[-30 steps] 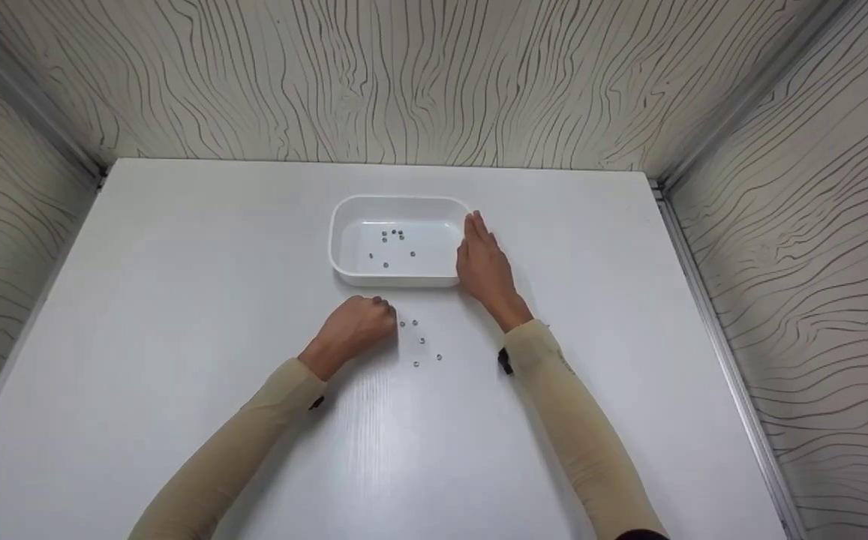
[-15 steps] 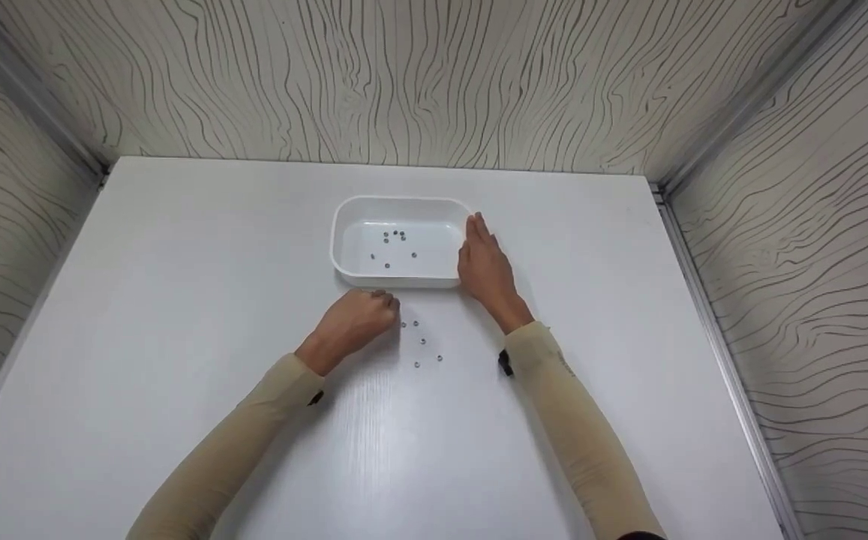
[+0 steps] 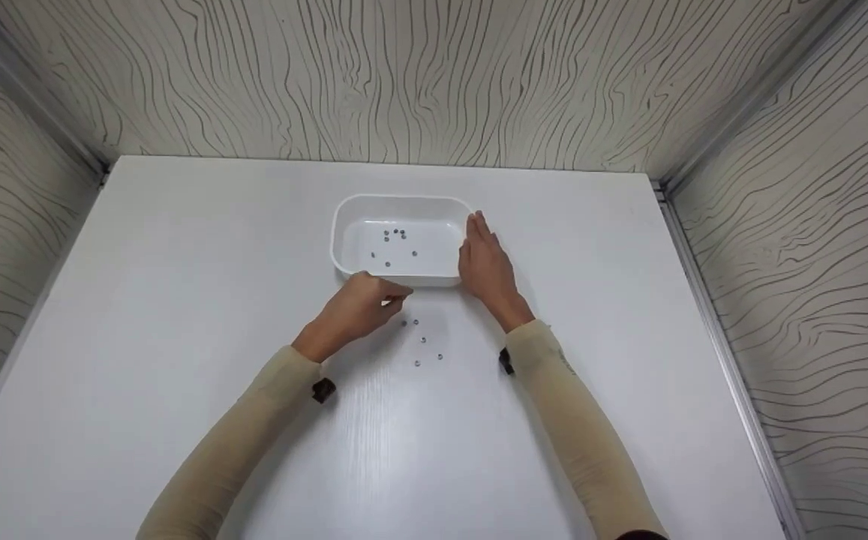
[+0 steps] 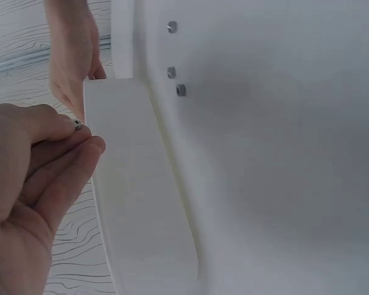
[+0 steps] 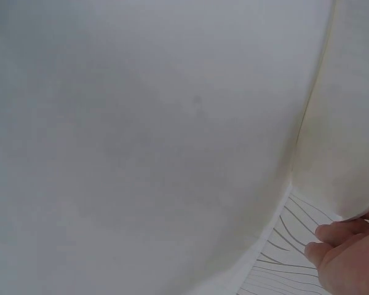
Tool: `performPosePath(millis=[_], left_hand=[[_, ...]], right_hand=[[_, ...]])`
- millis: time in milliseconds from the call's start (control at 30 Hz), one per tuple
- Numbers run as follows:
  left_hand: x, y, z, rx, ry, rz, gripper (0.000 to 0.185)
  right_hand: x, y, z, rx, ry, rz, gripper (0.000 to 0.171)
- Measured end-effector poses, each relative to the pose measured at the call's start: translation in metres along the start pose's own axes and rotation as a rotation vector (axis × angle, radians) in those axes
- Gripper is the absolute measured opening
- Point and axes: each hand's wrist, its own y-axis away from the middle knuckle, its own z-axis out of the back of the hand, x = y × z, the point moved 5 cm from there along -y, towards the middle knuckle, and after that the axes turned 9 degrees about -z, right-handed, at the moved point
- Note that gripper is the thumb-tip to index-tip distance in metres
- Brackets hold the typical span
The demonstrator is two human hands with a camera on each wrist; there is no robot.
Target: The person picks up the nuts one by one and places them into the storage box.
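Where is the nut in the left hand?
The nut is left of centre in the left wrist view, pinched by the left hand close to the white tray.

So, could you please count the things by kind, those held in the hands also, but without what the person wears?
White tray: 1
Metal nuts: 14 (8 inside the tray, 5 on the table, 1 pinched by the left hand)
Total, without the table: 15

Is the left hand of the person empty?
No, the left wrist view shows the left hand pinching a small metal nut.
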Motion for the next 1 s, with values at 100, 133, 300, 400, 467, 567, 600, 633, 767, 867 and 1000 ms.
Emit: performPosePath(millis=[100,133,300,400,467,567,600,633,767,867,1000], left_hand=[[0.007,-0.004,0.005,-0.043,0.207,0.118,0.022],[0.008,-0.005,0.006,-0.05,0.236,0.146,0.022],[0.016,-0.01,0.012,-0.095,0.346,0.25,0.02],[0.021,-0.013,0.015,-0.137,0.379,0.312,0.019],[0.025,-0.015,0.016,-0.164,0.395,0.361,0.019],[0.031,-0.019,0.02,-0.205,0.419,0.428,0.019],[0.032,-0.02,0.02,-0.216,0.429,0.446,0.019],[0.034,-0.022,0.021,-0.227,0.443,0.462,0.019],[0.04,-0.026,0.022,-0.263,0.531,0.514,0.021],[0.045,-0.028,0.019,-0.292,0.643,0.566,0.022],[0.052,-0.029,0.013,-0.332,0.761,0.632,0.023]], right_hand=[[0.0,-0.001,0.0,0.011,0.0,-0.011,0.056],[0.0,0.0,0.0,0.016,-0.003,-0.016,0.056],[-0.001,0.0,0.001,0.022,-0.013,-0.03,0.056],[-0.001,0.0,0.001,0.017,-0.012,-0.027,0.056],[-0.001,0.0,0.001,0.02,-0.009,-0.027,0.056],[-0.001,0.0,0.0,0.021,-0.011,-0.028,0.056],[-0.001,0.0,0.0,0.022,-0.012,-0.028,0.056],[-0.001,0.0,0.0,0.019,-0.015,-0.027,0.056],[-0.001,-0.001,0.001,0.008,-0.018,-0.018,0.055],[-0.001,-0.001,0.001,0.008,-0.017,-0.015,0.055],[-0.001,-0.001,-0.001,0.014,-0.007,-0.018,0.056]])
